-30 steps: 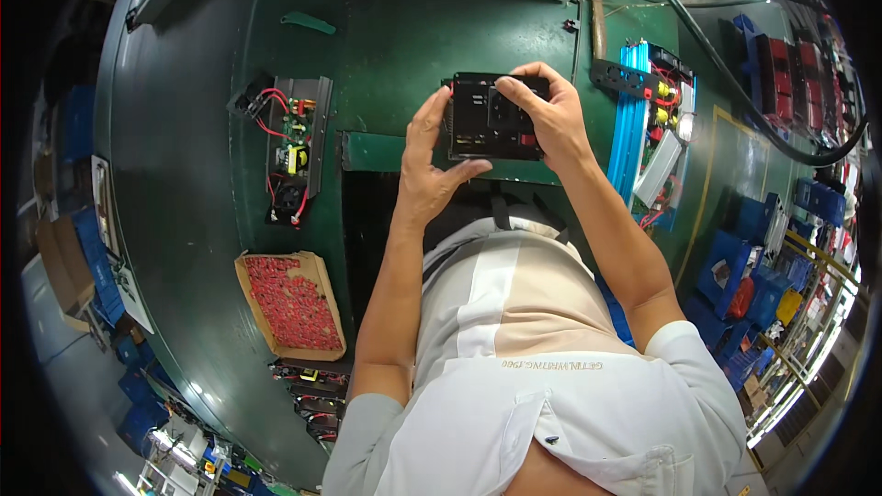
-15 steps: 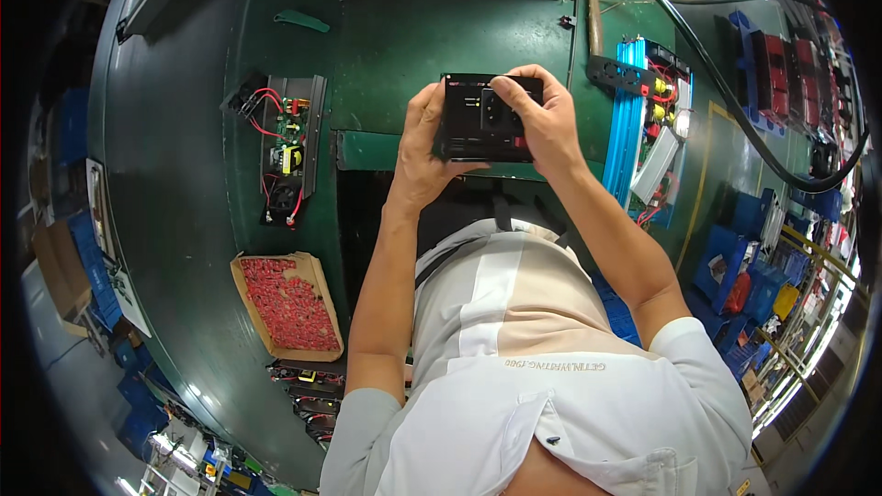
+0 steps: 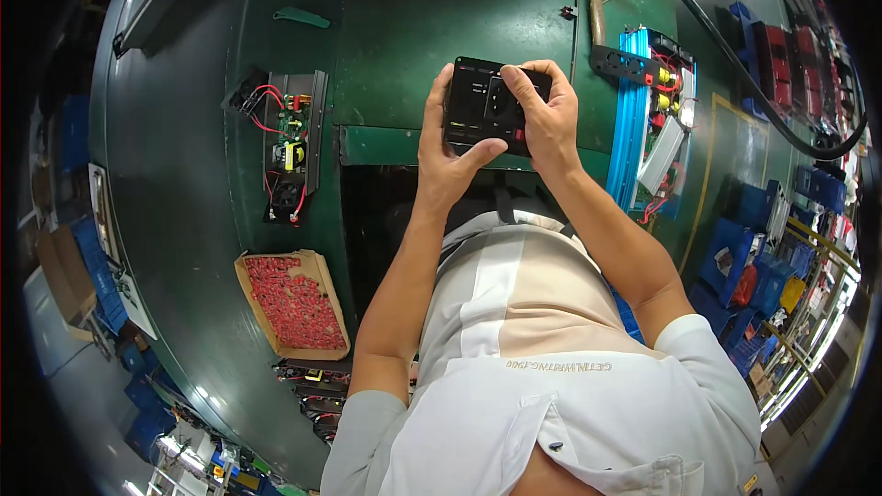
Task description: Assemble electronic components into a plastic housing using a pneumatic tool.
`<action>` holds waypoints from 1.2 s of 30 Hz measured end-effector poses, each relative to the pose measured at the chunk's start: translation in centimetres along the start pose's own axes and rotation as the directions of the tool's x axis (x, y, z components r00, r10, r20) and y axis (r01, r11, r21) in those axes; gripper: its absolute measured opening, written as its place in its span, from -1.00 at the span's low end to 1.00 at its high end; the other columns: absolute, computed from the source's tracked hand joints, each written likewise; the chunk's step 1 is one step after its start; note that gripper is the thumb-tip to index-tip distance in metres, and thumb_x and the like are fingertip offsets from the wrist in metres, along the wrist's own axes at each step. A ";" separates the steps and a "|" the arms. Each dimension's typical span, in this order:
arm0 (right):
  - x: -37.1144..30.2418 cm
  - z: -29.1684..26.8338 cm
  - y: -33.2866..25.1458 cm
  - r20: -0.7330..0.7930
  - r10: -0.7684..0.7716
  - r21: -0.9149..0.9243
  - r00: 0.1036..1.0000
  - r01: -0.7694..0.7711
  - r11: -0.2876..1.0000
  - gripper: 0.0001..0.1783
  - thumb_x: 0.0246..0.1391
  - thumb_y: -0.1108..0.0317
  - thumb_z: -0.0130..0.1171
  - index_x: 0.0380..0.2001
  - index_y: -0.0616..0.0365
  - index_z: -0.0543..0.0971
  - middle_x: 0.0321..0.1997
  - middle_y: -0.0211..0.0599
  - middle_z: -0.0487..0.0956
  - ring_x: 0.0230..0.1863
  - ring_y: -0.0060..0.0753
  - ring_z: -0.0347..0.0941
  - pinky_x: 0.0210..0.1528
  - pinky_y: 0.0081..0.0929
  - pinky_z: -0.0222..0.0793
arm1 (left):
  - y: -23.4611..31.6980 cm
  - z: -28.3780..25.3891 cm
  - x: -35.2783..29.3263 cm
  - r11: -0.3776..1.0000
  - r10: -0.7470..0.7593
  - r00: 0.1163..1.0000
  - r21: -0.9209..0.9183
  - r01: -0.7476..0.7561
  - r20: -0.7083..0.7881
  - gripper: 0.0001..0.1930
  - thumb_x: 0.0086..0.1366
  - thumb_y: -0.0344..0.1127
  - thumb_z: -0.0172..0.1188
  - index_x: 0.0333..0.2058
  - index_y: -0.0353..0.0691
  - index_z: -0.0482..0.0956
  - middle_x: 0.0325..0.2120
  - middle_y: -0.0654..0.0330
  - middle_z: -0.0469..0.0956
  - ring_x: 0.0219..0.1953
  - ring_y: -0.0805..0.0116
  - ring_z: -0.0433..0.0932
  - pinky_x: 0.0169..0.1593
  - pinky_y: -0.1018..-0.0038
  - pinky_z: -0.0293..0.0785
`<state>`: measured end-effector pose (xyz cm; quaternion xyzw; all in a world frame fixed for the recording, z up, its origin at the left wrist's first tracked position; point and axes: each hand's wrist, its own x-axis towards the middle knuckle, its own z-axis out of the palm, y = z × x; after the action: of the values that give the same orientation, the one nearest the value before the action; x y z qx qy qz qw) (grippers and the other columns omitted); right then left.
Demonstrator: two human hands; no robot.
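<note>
Above the near edge of the green workbench (image 3: 404, 37), a black box-shaped electrical unit (image 3: 470, 103) is held up with its socket face toward me. My left hand (image 3: 452, 142) grips its left side, fingers up along the edge and thumb across the lower edge. On the other side my right hand (image 3: 549, 115) is wrapped round the unit, its thumb pressing near the socket (image 3: 501, 103). The unit's far side and most fingers behind it are hidden.
Left on the bench lies an open circuit assembly (image 3: 292, 142) with red wires, nearer a cardboard tray (image 3: 344, 312) of small red parts. A blue-cased assembly (image 3: 628, 129) stands right, under a hanging black cable (image 3: 735, 83). A green strip (image 3: 301, 16) lies farther back.
The unit has tilted so its socket face shows more fully and squarely. My left hand has shifted slightly right, its thumb now up on the lower front edge.
</note>
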<state>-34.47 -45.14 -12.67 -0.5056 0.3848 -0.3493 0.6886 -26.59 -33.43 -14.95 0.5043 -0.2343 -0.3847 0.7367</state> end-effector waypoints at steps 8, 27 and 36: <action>-0.4 0.5 -0.6 -0.008 0.053 -0.077 0.999 -0.053 0.996 -0.71 0.19 0.22 0.37 -0.28 0.13 0.48 -0.44 -0.50 0.56 -0.53 -0.79 0.43 -0.58 -0.78 0.32 | 0.1 0.8 -0.2 0.996 -0.039 0.988 0.071 0.050 -0.152 -0.19 0.21 -0.44 0.33 0.40 -0.27 0.16 0.20 0.04 0.37 0.09 0.37 0.50 0.15 0.46 0.48; 1.6 -1.5 -1.3 0.090 0.149 -0.185 0.985 -0.131 0.974 -0.68 0.17 0.20 0.39 -0.26 0.18 0.50 -0.40 -0.44 0.60 -0.45 -0.75 0.48 -0.45 -0.73 0.42 | -1.4 2.2 0.1 0.968 0.037 0.981 0.249 0.012 -0.191 -0.22 0.20 -0.39 0.33 0.36 -0.32 0.20 0.25 -0.02 0.29 0.25 0.17 0.36 0.26 0.34 0.37; 1.7 -1.9 -0.9 0.100 0.103 -0.171 0.990 -0.085 0.982 -0.70 0.18 0.20 0.38 -0.28 0.16 0.51 -0.41 -0.45 0.59 -0.42 -0.76 0.47 -0.39 -0.71 0.43 | -0.7 3.0 0.1 0.994 -0.086 0.975 0.053 0.099 -0.206 -0.19 0.18 -0.42 0.38 0.37 -0.31 0.18 0.19 0.09 0.33 0.12 0.32 0.46 0.13 0.45 0.51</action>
<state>-35.43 -47.70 -12.47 -0.5609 0.3981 -0.2551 0.6795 -28.99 -35.36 -14.41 0.5743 -0.1463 -0.3575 0.7218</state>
